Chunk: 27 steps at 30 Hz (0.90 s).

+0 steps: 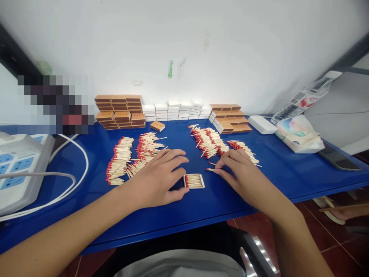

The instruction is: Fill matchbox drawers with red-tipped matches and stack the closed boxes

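Observation:
A small white tray (pixel 194 181) filled with red-tipped matches lies on the blue table (pixel 201 207). My left hand (pixel 161 177) rests beside it, thumb and fingers curled loosely around its left end, touching it. My right hand (pixel 239 169) lies just right of the tray, its fingertips pinched on a few loose matches (pixel 210 168). Heaps of loose matches lie beyond: the left heap (pixel 129 157) and the right heap (pixel 213 142).
Against the wall stand stacks of brown matchbox sleeves (pixel 119 111), white inner trays (pixel 175 110) and more brown sleeves (pixel 229 118). A power strip (pixel 17 169) with white cables sits at left. A tissue pack (pixel 300 134), a white box (pixel 262 124) and a phone (pixel 340 159) lie at right.

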{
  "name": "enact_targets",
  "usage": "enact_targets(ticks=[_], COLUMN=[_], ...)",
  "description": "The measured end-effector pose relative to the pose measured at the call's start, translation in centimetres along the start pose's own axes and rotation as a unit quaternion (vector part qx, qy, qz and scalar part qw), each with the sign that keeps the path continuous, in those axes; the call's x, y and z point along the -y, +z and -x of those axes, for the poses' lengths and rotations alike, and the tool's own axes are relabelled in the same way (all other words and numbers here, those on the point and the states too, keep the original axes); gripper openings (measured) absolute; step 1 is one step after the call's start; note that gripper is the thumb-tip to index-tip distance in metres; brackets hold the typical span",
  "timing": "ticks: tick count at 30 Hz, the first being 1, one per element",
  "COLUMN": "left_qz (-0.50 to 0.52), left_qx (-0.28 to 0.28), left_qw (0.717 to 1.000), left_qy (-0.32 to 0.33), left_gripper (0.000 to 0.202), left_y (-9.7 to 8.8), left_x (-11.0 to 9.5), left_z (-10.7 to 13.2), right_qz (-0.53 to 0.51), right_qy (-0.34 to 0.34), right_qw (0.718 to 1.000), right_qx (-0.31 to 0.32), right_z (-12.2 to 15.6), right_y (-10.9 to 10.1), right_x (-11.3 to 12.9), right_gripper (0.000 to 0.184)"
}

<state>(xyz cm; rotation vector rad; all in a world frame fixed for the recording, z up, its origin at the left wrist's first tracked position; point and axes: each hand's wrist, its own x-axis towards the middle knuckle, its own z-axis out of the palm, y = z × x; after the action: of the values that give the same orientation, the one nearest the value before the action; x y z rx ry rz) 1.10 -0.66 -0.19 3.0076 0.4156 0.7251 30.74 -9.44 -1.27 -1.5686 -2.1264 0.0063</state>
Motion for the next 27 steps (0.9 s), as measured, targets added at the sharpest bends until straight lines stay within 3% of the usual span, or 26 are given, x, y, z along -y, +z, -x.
enact_targets(ticks=[11,19,27], left_qz=[0.0,-0.003,-0.007], left_qx=[-0.002,0.0,0.003], left_qw=[1.0,1.0,1.0], left_qy=[0.006,0.002,0.004], left_gripper=[0.022,0.022,0.024], left_y=[-0.1,-0.2,-0.2], left_x=[-0.1,-0.2,-0.2], left_z=[-0.1,0.0,0.0], right_qz=[-0.022,0.002,-0.031], right_qy=[-0.049,-0.071,-0.044], right_qw=[0.998,0.997,0.997], right_qx=[0.019,0.026,0.062], right_z=[-0.3,-0.4,-0.2], right_y=[-0.5,0.4,-0.1], right_x=[6.1,6.8,6.5], right_gripper=[0.013,0.016,0.014])
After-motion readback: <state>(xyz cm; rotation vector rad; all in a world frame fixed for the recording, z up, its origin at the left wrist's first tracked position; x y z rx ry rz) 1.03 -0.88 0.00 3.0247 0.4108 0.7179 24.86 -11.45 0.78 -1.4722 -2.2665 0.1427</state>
